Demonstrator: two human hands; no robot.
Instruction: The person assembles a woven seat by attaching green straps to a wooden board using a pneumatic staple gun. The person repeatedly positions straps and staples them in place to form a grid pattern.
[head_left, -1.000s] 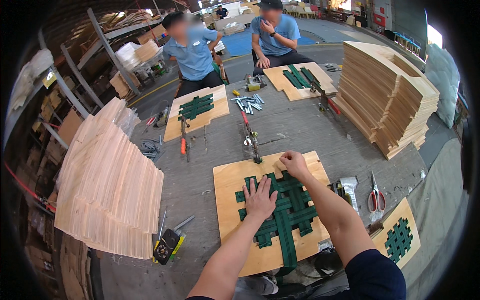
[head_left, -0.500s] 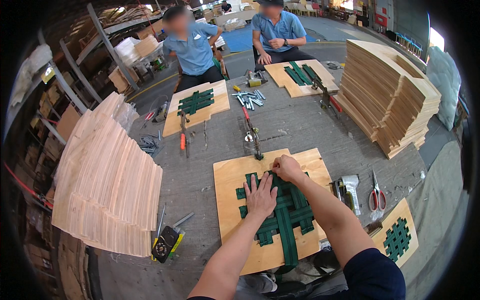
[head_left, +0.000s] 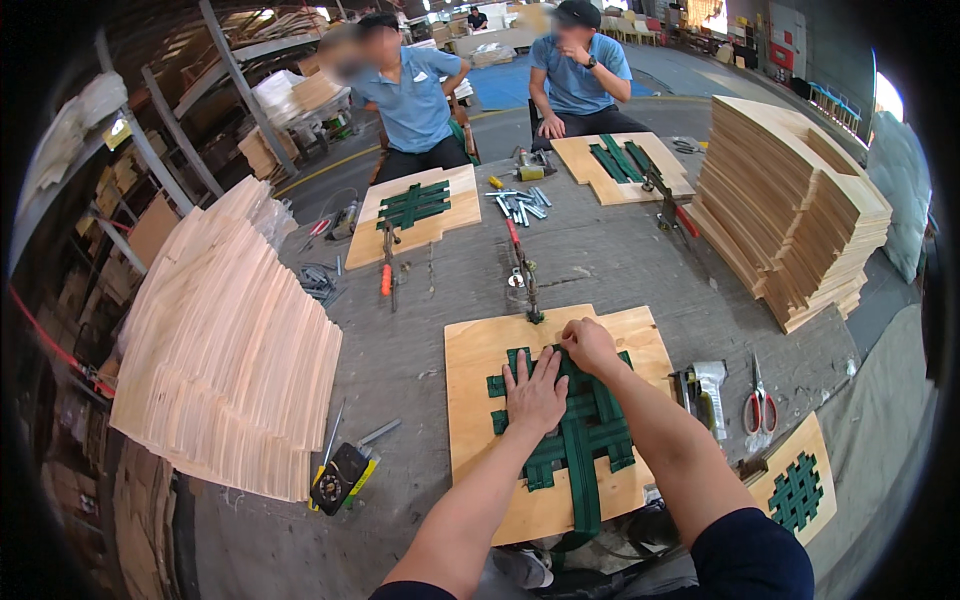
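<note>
A plywood panel (head_left: 476, 440) lies in front of me, with green webbing straps (head_left: 603, 437) woven over its middle. One long strap (head_left: 581, 490) hangs down over the near edge. My left hand (head_left: 537, 393) rests flat on the weave with its fingers spread. Just right of it, my right hand (head_left: 590, 346) is closed at the far end of a strap, pinching it near the weave's upper edge; its fingertips are partly hidden. A red-handled toggle clamp (head_left: 525, 275) stands at the panel's far edge.
Stacks of plywood panels rise at left (head_left: 225, 360) and right (head_left: 790, 210). A staple gun (head_left: 708, 392) and red-handled scissors (head_left: 759, 405) lie right of my panel, a tape measure (head_left: 340, 487) to the left. Two people in blue shirts sit across the table behind similar panels (head_left: 455, 205).
The whole view has shifted, so things appear further right. My hands keep nearly the same places on the weave. The person at far right has raised a hand to the head.
</note>
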